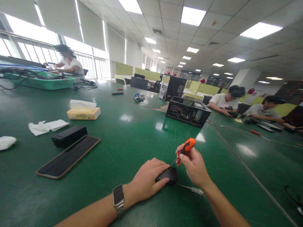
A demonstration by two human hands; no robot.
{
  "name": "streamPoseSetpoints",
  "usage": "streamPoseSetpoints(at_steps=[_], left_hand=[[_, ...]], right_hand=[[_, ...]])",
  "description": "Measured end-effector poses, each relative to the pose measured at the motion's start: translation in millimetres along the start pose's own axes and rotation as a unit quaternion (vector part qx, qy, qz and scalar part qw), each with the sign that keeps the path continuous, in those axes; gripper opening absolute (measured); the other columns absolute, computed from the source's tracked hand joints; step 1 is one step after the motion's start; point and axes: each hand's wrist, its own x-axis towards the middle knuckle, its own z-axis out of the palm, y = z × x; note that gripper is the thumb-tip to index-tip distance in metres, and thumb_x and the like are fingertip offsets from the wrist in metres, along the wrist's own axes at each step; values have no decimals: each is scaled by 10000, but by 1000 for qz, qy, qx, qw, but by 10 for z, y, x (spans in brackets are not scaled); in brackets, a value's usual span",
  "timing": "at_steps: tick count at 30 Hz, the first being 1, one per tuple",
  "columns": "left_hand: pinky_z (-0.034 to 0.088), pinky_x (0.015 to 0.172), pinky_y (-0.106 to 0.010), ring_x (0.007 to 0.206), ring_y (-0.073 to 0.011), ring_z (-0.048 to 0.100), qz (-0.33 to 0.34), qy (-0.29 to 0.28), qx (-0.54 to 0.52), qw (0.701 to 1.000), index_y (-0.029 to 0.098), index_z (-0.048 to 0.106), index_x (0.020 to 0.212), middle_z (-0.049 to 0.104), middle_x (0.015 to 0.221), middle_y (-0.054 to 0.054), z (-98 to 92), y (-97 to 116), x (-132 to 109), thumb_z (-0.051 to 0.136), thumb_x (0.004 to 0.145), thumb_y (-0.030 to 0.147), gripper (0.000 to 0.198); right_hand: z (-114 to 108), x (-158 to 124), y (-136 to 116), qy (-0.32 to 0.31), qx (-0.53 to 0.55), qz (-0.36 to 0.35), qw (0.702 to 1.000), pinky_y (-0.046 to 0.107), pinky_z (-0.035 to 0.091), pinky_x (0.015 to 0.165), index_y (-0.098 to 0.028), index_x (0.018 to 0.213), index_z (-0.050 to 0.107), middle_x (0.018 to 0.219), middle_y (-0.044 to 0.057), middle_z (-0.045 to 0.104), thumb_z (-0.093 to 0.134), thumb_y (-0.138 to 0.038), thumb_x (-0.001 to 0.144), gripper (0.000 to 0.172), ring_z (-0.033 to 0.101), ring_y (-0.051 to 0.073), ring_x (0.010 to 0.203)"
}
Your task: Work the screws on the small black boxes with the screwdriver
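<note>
A small black device, perhaps a computer mouse (170,177), lies on the green tabletop. My left hand (149,178) grips it from the left, fingers over its far side and thumb along its near side. In my right hand (194,165) is an orange and black screwdriver (189,145), held tilted with its shaft pointing down to the left. Its tip meets the black device's upper edge, close to my left fingertips; the exact contact spot is too small to make out. Beneath my right wrist lies a thin clear-handled screwdriver (196,190), partly covered.
Left of my hands lie a phone (68,157), a black case (69,135), tissues (48,126) and a tissue pack (84,113). An open computer case (187,112) stands ahead. A green basket (47,83) holds cables. Another screwdriver (260,135) lies right, near two seated people.
</note>
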Motion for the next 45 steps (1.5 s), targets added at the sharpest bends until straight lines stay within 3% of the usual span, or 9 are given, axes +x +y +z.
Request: streamPoseSetpoints(at_steps=[5,15,20,24,26,30,33,41,45], left_hand=[[457,930,-372,1046,-233,544,4,4,-10,1000,227,550,1269,618,1191,-74,-14,-6,-8,538,914,345,374],[464,920,-372,1020,-239,554,-14,2,-17,1000,213,563,1248,629,1165,-74,-6,-8,1,570,892,362,387],[465,916,-373,1016,-239,557,-13,3,-17,1000,209,570,1239,633,1164,-76,-6,-10,5,574,888,366,384],[469,909,-365,1006,-240,565,-24,2,-18,1000,211,582,1219,640,1145,-72,-13,-14,10,603,867,391,396],[470,902,-361,998,-242,569,-35,1,-19,999,210,590,1200,644,1132,-66,-17,-16,11,622,854,398,395],[465,891,-349,988,-235,567,-37,-1,-25,999,227,591,1190,641,1125,-53,-16,-29,8,635,849,399,384],[463,873,-335,967,-227,565,-30,-8,-27,999,230,598,1172,642,1100,-51,-12,-44,9,636,853,398,363],[459,839,-318,947,-224,558,-25,-16,-24,999,223,599,1152,635,1070,-57,-26,-34,18,635,854,414,356],[458,818,-310,931,-222,559,-28,-13,-24,999,217,606,1125,640,1048,-53,-20,-39,10,639,851,414,339]], right_hand=[[-32,0,1,19,-29,-3,999,278,511,587,-185,929,554,805,5,592,527,-198,795,137,592,133,618],[-32,18,-46,26,44,14,999,268,506,544,-182,912,549,815,3,583,531,-205,790,125,578,118,589],[-34,17,2,12,-16,8,1000,276,508,563,-185,910,546,780,4,590,531,-250,812,118,583,133,598],[-91,33,-79,51,-197,-33,979,247,443,513,-197,733,533,609,-27,526,659,-345,772,198,491,115,534],[-118,35,-135,57,-233,-28,971,243,424,492,-200,694,525,576,-29,515,696,-377,749,253,473,115,521],[-58,-15,-235,21,-54,33,998,282,514,563,-186,846,568,684,0,604,629,-346,806,176,595,149,591],[73,-81,-271,-16,30,45,998,286,525,592,-183,850,570,672,-14,597,601,-269,813,98,605,140,586],[168,-98,-164,-46,18,57,997,278,507,583,-183,854,556,656,-18,589,570,-237,828,62,593,139,573],[202,-122,-254,-35,-125,-1,992,260,479,569,-183,775,578,653,-2,587,630,-320,809,150,571,140,586]])
